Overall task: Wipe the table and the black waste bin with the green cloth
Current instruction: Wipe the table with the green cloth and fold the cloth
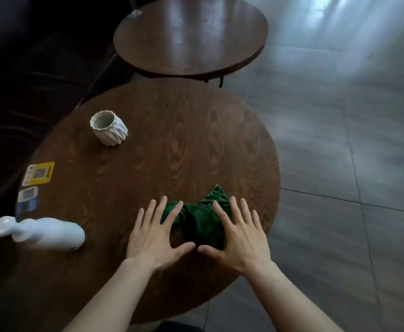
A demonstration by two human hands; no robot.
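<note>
Pressing crumpled green cloth (199, 220) on round wood-grain table (148, 152), 2 hands (197, 238) splayed flat.

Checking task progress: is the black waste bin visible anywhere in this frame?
No, only the table, the green cloth under both hands and a few small items show; no bin appears.

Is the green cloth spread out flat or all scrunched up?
Scrunched up. The green cloth sits bunched in deep folds on the table, with both open hands resting on its edges.
</note>
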